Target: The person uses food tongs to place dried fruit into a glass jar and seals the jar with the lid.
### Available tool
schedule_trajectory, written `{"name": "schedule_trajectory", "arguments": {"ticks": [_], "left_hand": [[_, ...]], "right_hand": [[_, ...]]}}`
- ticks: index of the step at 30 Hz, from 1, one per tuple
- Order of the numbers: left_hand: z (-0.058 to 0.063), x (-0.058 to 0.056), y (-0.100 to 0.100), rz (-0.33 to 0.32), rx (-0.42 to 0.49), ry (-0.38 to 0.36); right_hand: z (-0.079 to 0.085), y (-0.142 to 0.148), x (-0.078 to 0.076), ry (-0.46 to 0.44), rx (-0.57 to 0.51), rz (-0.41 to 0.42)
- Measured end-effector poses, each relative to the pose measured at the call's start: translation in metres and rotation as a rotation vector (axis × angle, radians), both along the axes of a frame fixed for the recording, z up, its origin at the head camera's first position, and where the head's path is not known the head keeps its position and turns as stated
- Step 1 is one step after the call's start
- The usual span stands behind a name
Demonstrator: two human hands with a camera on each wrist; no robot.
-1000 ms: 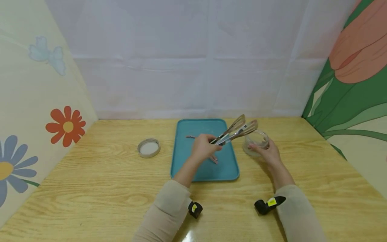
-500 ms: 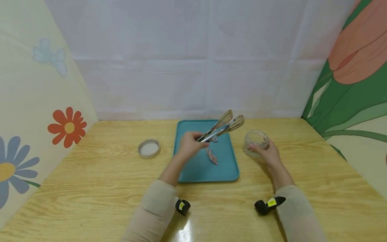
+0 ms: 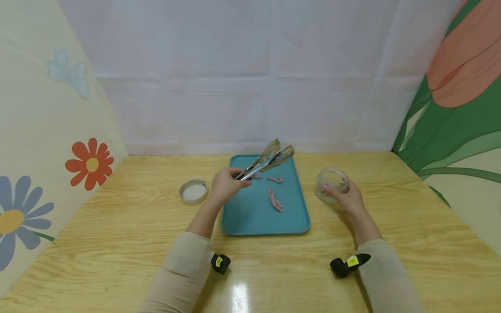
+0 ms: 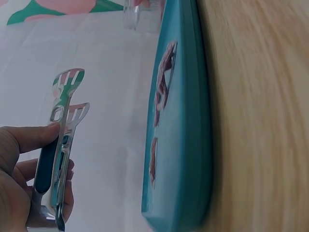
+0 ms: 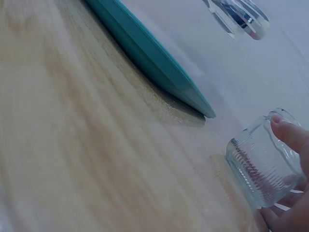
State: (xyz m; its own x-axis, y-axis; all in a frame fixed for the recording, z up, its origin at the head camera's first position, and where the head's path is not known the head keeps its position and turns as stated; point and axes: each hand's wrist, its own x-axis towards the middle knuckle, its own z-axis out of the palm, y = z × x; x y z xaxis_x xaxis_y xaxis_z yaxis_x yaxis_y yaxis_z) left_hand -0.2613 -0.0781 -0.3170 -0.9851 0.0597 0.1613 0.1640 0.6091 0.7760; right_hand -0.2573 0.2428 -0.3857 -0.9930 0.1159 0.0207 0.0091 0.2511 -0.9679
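Observation:
My left hand [image 3: 226, 186] holds metal tongs [image 3: 270, 157] above the left part of a blue-green tray [image 3: 250, 222]. The slotted ends of the tongs [image 4: 70, 92] stand apart with nothing between them, pointing up and to the right. On the tray lie several thin pinkish, meat-like pieces [image 3: 275, 201], some bunched together; their exact kind is unclear. Right of the tray, my right hand [image 3: 350, 200] grips a clear glass jar [image 3: 329, 176] by its side. The jar is lidless and stands on the table; something pinkish shows through its ribbed wall [image 5: 256, 169] in the right wrist view.
A round, pale lid [image 3: 193, 191] lies on the wooden table [image 3: 117, 234] left of the tray. White cloth [image 3: 235, 87] hangs behind the table, and panels with printed flowers [image 3: 91, 164] stand at both sides.
My left hand has moved left with the tongs, from near the jar to the tray's left side, uncovering the pinkish pieces. The right hand and the jar have stayed in place.

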Motion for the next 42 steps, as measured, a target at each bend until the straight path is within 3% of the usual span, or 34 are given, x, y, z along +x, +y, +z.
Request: {"name": "schedule_trajectory", "arguments": {"ticks": [8,14,19,32,42], "left_hand": [[-0.005,-0.004,-0.025,0.038,-0.049,-0.019],[-0.012,-0.003,-0.042,0.028,-0.066,-0.034],[-0.012,-0.004,-0.051,0.005,-0.133,-0.061],[-0.015,-0.006,-0.063,0.008,-0.243,-0.125],[-0.014,-0.005,-0.064,0.027,-0.334,-0.115]], "right_hand": [[0.000,0.000,0.001,0.001,-0.006,-0.007],[0.000,0.000,0.003,0.009,-0.014,-0.014],[0.000,0.001,0.004,0.021,-0.021,0.001],[-0.001,0.003,0.004,0.017,-0.007,-0.011],[-0.001,0.005,0.004,0.011,0.016,-0.019]]}}
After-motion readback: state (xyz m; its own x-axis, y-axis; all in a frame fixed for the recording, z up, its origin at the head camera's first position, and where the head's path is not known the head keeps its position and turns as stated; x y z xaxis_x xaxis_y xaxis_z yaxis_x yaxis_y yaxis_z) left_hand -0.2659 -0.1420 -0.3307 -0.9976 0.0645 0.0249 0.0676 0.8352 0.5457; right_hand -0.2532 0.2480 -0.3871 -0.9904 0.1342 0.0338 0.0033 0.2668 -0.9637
